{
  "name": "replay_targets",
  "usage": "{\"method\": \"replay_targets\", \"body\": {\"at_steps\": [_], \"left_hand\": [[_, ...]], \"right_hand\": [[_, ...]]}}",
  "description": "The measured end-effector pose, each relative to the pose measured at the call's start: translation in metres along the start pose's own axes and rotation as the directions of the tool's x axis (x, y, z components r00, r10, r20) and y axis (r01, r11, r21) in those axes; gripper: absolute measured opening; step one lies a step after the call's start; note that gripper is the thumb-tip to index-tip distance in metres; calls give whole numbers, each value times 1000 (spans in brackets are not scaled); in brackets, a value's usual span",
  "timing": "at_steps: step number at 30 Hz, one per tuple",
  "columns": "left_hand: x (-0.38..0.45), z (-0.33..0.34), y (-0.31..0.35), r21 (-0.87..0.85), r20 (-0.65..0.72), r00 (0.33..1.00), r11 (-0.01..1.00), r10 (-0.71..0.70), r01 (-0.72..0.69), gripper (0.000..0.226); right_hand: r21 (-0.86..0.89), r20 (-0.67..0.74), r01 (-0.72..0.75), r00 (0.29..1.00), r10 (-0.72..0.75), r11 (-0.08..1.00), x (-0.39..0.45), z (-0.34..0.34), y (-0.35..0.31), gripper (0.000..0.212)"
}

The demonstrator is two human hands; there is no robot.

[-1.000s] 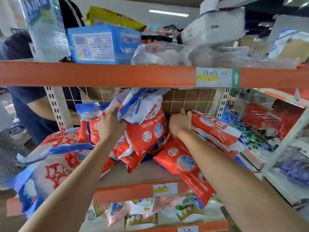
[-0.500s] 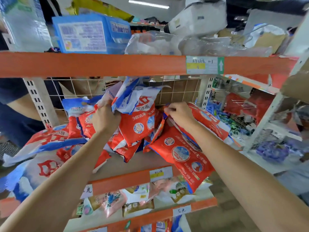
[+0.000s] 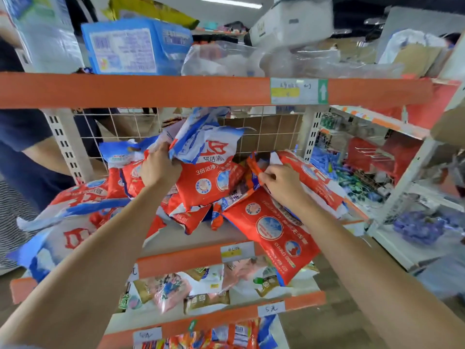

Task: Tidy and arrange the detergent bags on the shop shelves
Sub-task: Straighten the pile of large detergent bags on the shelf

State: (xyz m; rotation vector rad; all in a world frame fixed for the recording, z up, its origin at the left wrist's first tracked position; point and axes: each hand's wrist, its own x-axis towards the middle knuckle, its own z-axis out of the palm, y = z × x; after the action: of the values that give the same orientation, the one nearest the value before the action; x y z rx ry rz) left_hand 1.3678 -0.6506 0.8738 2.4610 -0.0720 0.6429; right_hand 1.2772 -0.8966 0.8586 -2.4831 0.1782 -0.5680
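Observation:
Several red, white and blue detergent bags lie in a loose heap on the middle shelf. My left hand grips the crumpled white-and-blue top of an upright detergent bag at the heap's centre. My right hand pinches the orange top edge of a second detergent bag, which slopes down over the shelf's front lip. More bags lie stacked flat behind my right hand, and others spill off the shelf's left end.
An orange shelf beam runs overhead, with a blue pack and clear plastic bags above it. A wire grid backs the shelf. Pouches fill the shelf below. A person in dark blue stands left. Another rack stands right.
My right hand has moved from pressing on the flat right stack to pinching the top edge of the sloping bag. My left hand keeps its grip on the upright bag.

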Motion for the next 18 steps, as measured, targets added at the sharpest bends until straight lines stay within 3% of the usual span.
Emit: {"method": "replay_targets", "body": {"at_steps": [3, 9, 12, 14, 15, 16, 18], "left_hand": [[1, -3, -5, 29, -12, 998, 998, -54, 54, 38], [-20, -5, 0, -4, -37, 998, 999, -42, 42, 35], [-52, -3, -3, -95, -232, 972, 994, 28, -51, 40], [-82, 1, 2, -9, -391, 899, 976, 196, -216, 45], [-95, 5, 6, 72, -406, 848, 937, 341, -343, 47], [-104, 10, 11, 164, -340, 791, 860, 508, -482, 50], [-107, 24, 18, 347, -32, 685, 651, 728, -676, 62]], "right_hand": [[91, -76, -22, 997, 29, 996, -5, -7, 15, 20], [-37, -53, -190, 981, 188, 981, 1, -3, 40, 32], [4, 0, -186, 983, 186, 983, 5, -1, 44, 31], [76, 23, -157, 988, 155, 985, 5, -1, 46, 29], [115, 27, -145, 989, 143, 983, 5, -1, 47, 28], [150, 34, -147, 989, 143, 978, 4, -2, 46, 27], [177, 68, -159, 987, 149, 971, 3, -5, 44, 28]]}}
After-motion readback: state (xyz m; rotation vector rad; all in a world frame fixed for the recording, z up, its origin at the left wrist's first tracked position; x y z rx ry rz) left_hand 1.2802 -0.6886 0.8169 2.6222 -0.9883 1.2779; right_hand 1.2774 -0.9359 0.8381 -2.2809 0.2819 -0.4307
